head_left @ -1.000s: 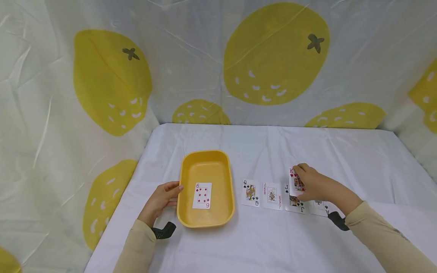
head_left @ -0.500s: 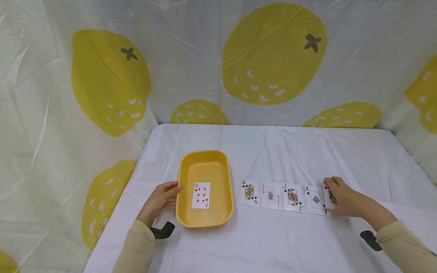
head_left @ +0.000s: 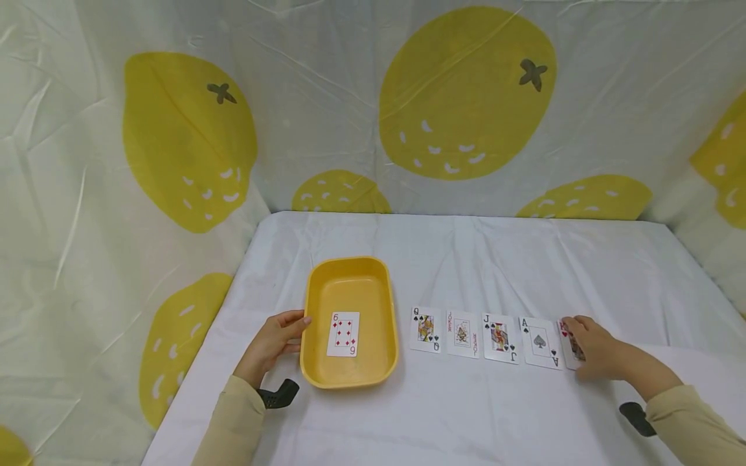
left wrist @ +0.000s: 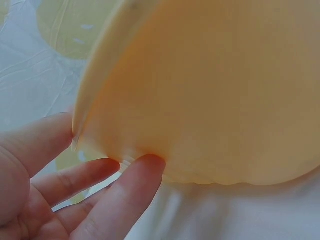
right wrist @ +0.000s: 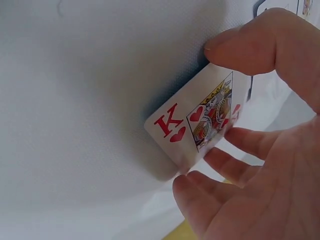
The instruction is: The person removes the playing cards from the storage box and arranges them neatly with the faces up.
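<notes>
At the right end of a row of playing cards, my right hand (head_left: 606, 356) holds a king of hearts (right wrist: 187, 117) by its edges, between thumb and fingers. The card is face up and slightly tilted, low over or touching the white cloth; the fingers partly cover it. Just left of it lies an ace of spades (head_left: 541, 343). My left hand (head_left: 272, 344) pinches the left rim of a yellow tray (head_left: 309, 304), thumb over the edge and fingers outside. Inside the tray, a six of diamonds (head_left: 344, 334) lies face up.
Left of the ace, in the same row, lie a jack of spades (head_left: 499, 338), a joker (head_left: 463, 333) and a queen of spades (head_left: 425, 329), all face up. A lemon-printed curtain (head_left: 326, 97) encloses the white-covered table (head_left: 443, 414) at the back and sides.
My right hand has carried the king of hearts rightward from above the jack to beyond the ace, then lowered it and shifted slightly right. My left hand stays on the tray.
</notes>
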{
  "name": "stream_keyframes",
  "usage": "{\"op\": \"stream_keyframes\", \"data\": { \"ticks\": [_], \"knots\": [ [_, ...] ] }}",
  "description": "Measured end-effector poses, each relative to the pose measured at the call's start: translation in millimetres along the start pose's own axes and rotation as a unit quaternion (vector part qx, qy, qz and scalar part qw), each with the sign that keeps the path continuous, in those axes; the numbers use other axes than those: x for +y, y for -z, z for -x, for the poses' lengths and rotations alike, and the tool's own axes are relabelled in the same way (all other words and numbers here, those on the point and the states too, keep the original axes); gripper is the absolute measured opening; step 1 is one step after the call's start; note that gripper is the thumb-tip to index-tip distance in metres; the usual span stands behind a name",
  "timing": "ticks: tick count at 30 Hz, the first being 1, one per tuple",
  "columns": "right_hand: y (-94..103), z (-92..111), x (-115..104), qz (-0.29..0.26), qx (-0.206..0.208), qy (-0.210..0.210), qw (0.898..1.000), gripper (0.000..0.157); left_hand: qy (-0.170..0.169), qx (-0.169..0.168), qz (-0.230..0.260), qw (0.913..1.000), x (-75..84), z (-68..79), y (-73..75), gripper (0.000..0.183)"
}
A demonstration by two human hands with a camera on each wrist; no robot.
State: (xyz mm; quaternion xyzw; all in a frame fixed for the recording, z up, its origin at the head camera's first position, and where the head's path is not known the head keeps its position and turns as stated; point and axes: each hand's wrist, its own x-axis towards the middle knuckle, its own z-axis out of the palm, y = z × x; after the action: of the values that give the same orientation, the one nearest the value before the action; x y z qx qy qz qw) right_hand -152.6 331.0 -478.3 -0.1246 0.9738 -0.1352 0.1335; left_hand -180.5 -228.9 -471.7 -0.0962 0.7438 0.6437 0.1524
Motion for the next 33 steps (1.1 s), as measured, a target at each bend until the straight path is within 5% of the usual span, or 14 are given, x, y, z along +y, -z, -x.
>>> {"op": "stream_keyframes", "data": {
  "ticks": [13,19,33],
  "knots": [
    [12.5,-0.1,-19.1,0.030,0.019,0.010,0.999,0.088,0.002,0.001,0.000,1.0000,1.5,1.4,0.3,0.044],
    [21.6,-8.5,-41.8,0.072,0.055,0.052,0.995,0.083,-0.003,-0.002,0.010,0.9999,0.5,1.3,1.3,0.045],
    [34.7,-45.8,-109.0,0.030,0.090,0.145,0.985,0.080,-0.004,0.000,0.006,1.0000,1.7,2.5,0.3,0.045]
  ]
}}
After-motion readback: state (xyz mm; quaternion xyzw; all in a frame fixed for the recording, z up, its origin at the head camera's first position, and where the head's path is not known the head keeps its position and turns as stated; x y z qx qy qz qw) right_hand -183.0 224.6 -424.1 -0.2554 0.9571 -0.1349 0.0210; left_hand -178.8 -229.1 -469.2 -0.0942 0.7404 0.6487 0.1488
